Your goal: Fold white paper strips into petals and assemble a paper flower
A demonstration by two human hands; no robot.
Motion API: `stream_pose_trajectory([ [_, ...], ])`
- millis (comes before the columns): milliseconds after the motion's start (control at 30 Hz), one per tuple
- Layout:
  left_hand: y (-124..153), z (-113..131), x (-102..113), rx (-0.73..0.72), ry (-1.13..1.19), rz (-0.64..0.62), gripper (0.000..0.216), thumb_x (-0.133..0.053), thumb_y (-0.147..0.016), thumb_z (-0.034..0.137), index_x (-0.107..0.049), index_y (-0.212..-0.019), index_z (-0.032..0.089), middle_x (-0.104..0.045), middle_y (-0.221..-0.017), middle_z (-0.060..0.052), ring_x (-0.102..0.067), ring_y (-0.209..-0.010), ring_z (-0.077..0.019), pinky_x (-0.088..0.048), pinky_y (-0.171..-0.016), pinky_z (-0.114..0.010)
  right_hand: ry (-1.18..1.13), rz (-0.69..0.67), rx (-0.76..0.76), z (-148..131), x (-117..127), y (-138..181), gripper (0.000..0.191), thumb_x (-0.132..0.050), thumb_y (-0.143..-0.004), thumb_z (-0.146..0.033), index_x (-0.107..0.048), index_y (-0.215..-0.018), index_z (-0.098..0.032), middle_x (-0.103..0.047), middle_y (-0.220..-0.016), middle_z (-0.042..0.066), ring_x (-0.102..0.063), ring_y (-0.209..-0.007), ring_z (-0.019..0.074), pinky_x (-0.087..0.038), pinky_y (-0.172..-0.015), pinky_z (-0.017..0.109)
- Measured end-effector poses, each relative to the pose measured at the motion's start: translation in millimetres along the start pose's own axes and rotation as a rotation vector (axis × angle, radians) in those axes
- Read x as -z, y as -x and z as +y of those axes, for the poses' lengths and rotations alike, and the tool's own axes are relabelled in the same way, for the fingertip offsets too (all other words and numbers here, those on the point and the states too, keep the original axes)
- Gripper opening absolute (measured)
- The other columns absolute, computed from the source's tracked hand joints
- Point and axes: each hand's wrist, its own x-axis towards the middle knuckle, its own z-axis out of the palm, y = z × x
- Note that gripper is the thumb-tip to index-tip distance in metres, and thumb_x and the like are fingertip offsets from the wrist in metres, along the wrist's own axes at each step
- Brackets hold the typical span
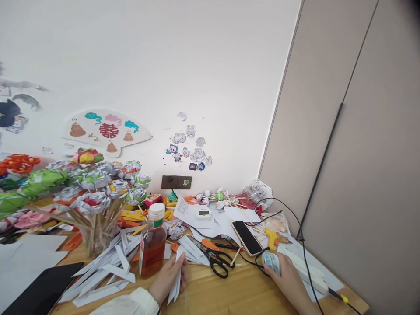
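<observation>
My left hand (169, 278) rests on the wooden table (236, 293) near the front edge, fingers closed around a folded white paper strip (175, 284). It sits just right of a brown bottle (152, 245) with a white cap. My right hand (288, 280) lies further right, curled over a small light-blue device (271, 261) with a black cable running from it. Black-handled scissors (213, 258) lie between the two hands. A phone (246, 237) with a dark screen lies just behind my right hand.
Several folded white paper strips (105, 271) are heaped at the left by a bunch of paper flowers on sticks (95, 197). A dark tablet (42, 291) lies at front left. A yellow glue gun (271, 238), a white power strip (306, 269) and paper scraps crowd the back. A wall outlet (176, 181) and stickers are behind.
</observation>
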Motion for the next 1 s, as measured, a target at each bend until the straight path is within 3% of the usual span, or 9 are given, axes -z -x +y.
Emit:
stream_pose_trajectory([
  [233,-1,-1,0,-0.003,0.001,-0.001,0.049,-0.042,-0.053,0.069,-0.039,-0.062,0.021,-0.048,-0.035,0.007,-0.041,-0.027,-0.0087,-0.029,-0.031,-0.019,0.006,-0.118,-0.139,-4,7,-9,0.042,-0.047,-0.062,-0.049,-0.051,-0.086,-0.016,-0.058,-0.083,0.009,-0.051,-0.086,0.0242,-0.039,-0.073,0.029],
  [533,5,3,-4,-0.021,-0.005,0.027,0.045,-0.041,-0.057,0.066,-0.037,-0.063,0.022,-0.047,-0.036,0.008,-0.042,-0.027,-0.0089,-0.028,-0.03,-0.019,0.005,-0.243,0.032,-7,16,-16,0.036,-0.034,-0.076,-0.037,-0.049,-0.098,-0.014,-0.055,-0.091,0.01,-0.046,-0.092,0.0232,-0.034,-0.079,0.031],
  [667,4,3,-5,-0.024,-0.013,0.018,0.047,-0.04,-0.055,0.068,-0.036,-0.061,0.022,-0.046,-0.035,0.008,-0.042,-0.027,-0.0093,-0.027,-0.03,-0.019,0.054,-0.194,0.179,-13,16,-20,0.031,-0.034,-0.078,-0.034,-0.053,-0.094,-0.016,-0.054,-0.095,0.009,-0.044,-0.095,0.0239,-0.031,-0.083,0.032],
  [767,3,2,-5,-0.022,-0.002,0.025,0.048,-0.039,-0.053,0.069,-0.036,-0.061,0.022,-0.045,-0.034,0.009,-0.041,-0.026,-0.0089,-0.027,-0.03,-0.019,0.121,-0.119,0.205,-26,11,-27,0.031,-0.038,-0.076,-0.035,-0.055,-0.094,-0.016,-0.055,-0.096,0.01,-0.045,-0.096,0.0246,-0.029,-0.085,0.032],
  [900,2,2,-5,-0.001,-0.015,0.027,0.049,-0.041,-0.051,0.07,-0.037,-0.061,0.022,-0.046,-0.035,0.008,-0.042,-0.027,-0.0091,-0.028,-0.03,-0.019,0.183,-0.007,0.136,-56,-5,-51,0.037,-0.038,-0.075,-0.037,-0.051,-0.102,-0.014,-0.055,-0.103,0.011,-0.046,-0.098,0.0244,-0.031,-0.084,0.031],
  [1000,1,0,-5,0.011,-0.023,0.045,0.051,-0.04,-0.05,0.072,-0.037,-0.061,0.022,-0.047,-0.034,0.008,-0.042,-0.027,-0.0095,-0.028,-0.029,-0.019,0.243,-0.029,-0.016,-79,-22,-77,0.044,-0.043,-0.071,-0.038,-0.048,-0.106,-0.011,-0.055,-0.103,0.015,-0.05,-0.095,0.0265,-0.035,-0.079,0.033],
])
